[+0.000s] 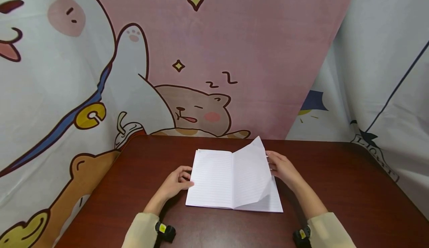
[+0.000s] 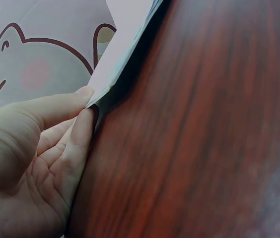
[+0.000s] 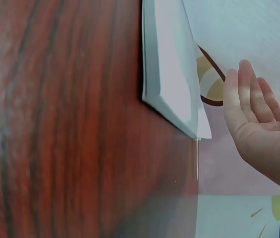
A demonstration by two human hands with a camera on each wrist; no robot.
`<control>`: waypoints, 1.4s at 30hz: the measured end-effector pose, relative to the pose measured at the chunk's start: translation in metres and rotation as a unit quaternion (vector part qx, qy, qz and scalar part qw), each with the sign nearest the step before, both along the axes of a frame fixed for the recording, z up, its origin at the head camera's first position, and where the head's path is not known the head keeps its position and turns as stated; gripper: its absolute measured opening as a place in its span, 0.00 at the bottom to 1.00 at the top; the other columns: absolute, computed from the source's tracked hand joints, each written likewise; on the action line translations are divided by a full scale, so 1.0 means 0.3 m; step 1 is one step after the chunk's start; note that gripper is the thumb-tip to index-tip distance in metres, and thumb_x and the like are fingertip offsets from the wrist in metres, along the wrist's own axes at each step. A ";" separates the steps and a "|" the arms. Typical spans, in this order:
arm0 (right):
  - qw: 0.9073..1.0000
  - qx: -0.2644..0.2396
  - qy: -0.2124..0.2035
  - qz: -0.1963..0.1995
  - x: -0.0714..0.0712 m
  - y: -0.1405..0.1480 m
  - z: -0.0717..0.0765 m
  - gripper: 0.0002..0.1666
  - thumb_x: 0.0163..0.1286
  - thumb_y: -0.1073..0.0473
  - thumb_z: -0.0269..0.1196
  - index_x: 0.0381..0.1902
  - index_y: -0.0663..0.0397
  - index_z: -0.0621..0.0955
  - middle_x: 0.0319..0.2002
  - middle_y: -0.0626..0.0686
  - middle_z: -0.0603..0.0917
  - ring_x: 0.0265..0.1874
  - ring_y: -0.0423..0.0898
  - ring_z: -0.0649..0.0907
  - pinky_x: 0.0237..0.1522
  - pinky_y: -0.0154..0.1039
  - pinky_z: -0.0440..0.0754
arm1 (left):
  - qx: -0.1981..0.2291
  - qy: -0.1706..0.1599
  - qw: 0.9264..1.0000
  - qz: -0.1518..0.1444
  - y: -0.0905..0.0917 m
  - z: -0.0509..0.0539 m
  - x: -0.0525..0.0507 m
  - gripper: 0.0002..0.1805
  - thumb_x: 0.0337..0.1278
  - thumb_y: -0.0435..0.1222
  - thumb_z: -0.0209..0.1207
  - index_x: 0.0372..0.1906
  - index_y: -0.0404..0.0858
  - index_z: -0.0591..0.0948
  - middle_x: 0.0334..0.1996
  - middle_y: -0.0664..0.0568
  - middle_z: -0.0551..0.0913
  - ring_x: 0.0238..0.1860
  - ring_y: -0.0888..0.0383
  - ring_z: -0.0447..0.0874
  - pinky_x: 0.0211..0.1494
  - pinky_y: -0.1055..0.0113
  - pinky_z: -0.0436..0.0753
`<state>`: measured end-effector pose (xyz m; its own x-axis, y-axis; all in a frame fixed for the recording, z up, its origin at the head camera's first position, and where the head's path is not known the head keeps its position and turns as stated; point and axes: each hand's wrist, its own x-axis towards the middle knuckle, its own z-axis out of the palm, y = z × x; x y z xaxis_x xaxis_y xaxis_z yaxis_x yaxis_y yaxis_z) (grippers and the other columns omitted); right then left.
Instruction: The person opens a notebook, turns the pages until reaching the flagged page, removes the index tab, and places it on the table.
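An open notebook (image 1: 212, 179) with lined white pages lies on the brown table. My left hand (image 1: 175, 182) pinches its left edge; in the left wrist view the thumb (image 2: 63, 106) lies on top of the paper and the fingers are underneath. One right-hand page (image 1: 252, 171) stands partly lifted, its upper corner pointing up and its lower edge curling. Beside that page is my right hand (image 1: 284, 169), its fingertips against the page's right edge or back. In the right wrist view the right hand's fingers (image 3: 246, 94) are nearly straight, with the thumb apart.
The dark reddish-brown table (image 1: 214, 229) extends around the notebook. Behind it hangs a pink and white cartoon cloth (image 1: 268, 54). Small black devices are strapped at the left wrist (image 1: 165, 232) and the right wrist (image 1: 302, 237).
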<state>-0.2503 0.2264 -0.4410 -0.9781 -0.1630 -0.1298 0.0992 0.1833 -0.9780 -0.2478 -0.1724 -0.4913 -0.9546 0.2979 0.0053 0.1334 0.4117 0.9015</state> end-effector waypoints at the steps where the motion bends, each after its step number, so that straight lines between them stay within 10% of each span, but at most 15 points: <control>1: 1.000 -0.006 0.000 0.004 0.000 -0.004 0.002 0.34 0.83 0.48 0.39 0.73 0.70 0.58 0.60 0.66 0.78 0.46 0.38 0.82 0.48 0.35 0.83 | 0.000 0.000 1.000 0.001 0.000 0.000 0.001 0.28 0.59 0.27 0.65 0.63 0.24 0.70 0.42 0.32 0.79 0.33 0.57 0.75 0.35 0.74 0.80; 8: 0.999 -0.042 -0.014 0.015 0.001 -0.034 0.007 0.32 0.83 0.50 0.39 0.73 0.69 0.59 0.44 0.43 0.83 0.41 0.34 0.83 0.45 0.32 0.82 | 0.013 -0.008 1.000 -0.002 0.011 0.066 0.032 0.28 0.59 0.27 0.65 0.62 0.23 0.70 0.43 0.31 0.79 0.34 0.57 0.76 0.36 0.74 0.80; 13: 0.999 -0.030 -0.017 0.017 0.004 -0.060 0.007 0.34 0.83 0.48 0.41 0.74 0.68 0.59 0.53 0.53 0.83 0.45 0.34 0.82 0.48 0.33 0.82 | 0.020 -0.005 1.000 -0.007 0.024 0.123 0.064 0.27 0.58 0.26 0.65 0.61 0.21 0.70 0.42 0.30 0.79 0.33 0.57 0.76 0.35 0.74 0.80; 23: 0.996 -0.050 0.002 0.072 0.005 -0.098 0.002 0.35 0.81 0.55 0.46 0.75 0.73 0.52 0.50 0.49 0.81 0.42 0.33 0.83 0.50 0.34 0.83 | 0.013 -0.012 1.000 0.003 0.002 0.021 0.007 0.29 0.59 0.29 0.66 0.64 0.26 0.70 0.43 0.34 0.80 0.34 0.58 0.77 0.37 0.71 0.83; 42: 0.988 -0.045 0.018 0.148 -0.001 -0.156 -0.025 0.35 0.79 0.55 0.51 0.74 0.70 0.56 0.64 0.72 0.74 0.52 0.44 0.84 0.63 0.55 0.78 | 0.015 -0.027 0.999 0.016 0.003 0.014 0.004 0.28 0.59 0.32 0.67 0.63 0.30 0.72 0.43 0.40 0.80 0.34 0.59 0.79 0.41 0.66 0.87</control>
<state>-0.2505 0.1796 -0.4486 -0.8894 -0.4521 -0.0676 0.0191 0.1110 -0.9936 -0.2466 -0.1715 -0.4871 -0.9628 0.2675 -0.0373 0.0720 0.3870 0.9193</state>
